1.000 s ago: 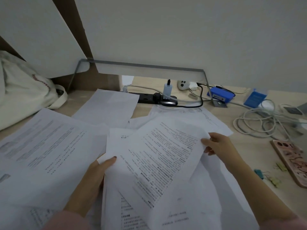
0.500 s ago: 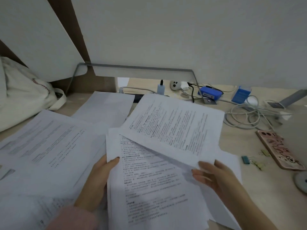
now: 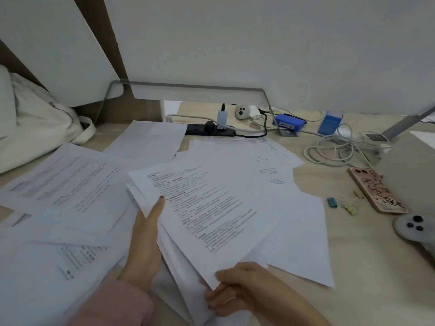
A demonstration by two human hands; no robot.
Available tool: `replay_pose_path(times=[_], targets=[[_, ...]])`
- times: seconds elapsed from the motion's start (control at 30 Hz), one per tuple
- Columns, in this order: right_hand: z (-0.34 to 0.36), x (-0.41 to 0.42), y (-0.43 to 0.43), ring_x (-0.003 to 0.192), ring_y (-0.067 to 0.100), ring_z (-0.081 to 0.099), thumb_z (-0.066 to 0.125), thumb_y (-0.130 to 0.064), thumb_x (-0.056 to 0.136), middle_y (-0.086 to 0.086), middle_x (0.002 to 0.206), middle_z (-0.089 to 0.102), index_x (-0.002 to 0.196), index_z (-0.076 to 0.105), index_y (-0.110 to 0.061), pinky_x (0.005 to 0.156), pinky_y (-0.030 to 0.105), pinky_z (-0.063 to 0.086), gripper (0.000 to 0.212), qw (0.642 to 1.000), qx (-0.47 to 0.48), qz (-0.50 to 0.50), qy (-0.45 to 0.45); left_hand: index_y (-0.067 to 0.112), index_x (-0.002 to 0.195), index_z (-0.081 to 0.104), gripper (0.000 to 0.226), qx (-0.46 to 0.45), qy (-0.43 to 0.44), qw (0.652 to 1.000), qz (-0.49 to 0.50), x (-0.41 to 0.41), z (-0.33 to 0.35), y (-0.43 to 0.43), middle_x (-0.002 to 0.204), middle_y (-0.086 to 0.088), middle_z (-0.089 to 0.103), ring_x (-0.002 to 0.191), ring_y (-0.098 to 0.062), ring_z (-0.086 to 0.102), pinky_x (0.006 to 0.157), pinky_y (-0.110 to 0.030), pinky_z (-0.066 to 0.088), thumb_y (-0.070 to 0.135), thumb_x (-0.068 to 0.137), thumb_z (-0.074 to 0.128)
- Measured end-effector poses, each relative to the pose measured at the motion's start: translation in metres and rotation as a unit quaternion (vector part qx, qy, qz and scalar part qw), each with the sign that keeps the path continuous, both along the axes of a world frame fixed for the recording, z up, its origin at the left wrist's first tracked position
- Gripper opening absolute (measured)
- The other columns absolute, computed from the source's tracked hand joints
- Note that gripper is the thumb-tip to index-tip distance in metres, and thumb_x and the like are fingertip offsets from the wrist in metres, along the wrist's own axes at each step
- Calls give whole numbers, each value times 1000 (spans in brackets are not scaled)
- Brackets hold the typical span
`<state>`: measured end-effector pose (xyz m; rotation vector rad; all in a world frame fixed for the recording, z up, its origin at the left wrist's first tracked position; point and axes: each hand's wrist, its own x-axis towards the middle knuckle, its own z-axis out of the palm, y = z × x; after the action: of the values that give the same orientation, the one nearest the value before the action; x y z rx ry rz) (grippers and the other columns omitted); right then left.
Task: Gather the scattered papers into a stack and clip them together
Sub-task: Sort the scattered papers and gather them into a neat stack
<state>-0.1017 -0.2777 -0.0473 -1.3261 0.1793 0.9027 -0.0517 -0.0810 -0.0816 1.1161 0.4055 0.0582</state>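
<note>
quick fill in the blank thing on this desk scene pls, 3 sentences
1. The left hand holds the paper stack with its ____ pressed on the top sheet.
2. The binder clips lie loose beside a phone whose case is ____.
3. The power strip behind the papers is ____ in colour.

Missing words: thumb; pink; black

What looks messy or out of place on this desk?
The loose sheets lie scattered across the desk at clashing angles, overlapping. The bundle held between the left hand and right hand is fanned, its edges not squared. The binder clips lie unused beside the phone, and the white cable is a tangled heap.
</note>
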Motion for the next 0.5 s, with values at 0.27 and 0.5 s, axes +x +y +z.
replay_pose_path(times=[0.27,0.5], targets=[[8,23,-45,72,28,69,51,-23,92,19,87,71,99,62,8,67,34,58,34,985,-74,-129,-86,23,127,55,43,68,-9,997,-32,-8,5,16,121,-1,66,111,-23,62,99,-43,44,12,85,59],[10,93,-73,112,20,46,58,-15,85,2,118,51,124,50,-17,105,38,35,40,915,-257,-254,-177,20,117,60,31,117,-14,992,-37,-18,15,43,103,5,73,90,-13,70,70,-22,56,10,89,55]])
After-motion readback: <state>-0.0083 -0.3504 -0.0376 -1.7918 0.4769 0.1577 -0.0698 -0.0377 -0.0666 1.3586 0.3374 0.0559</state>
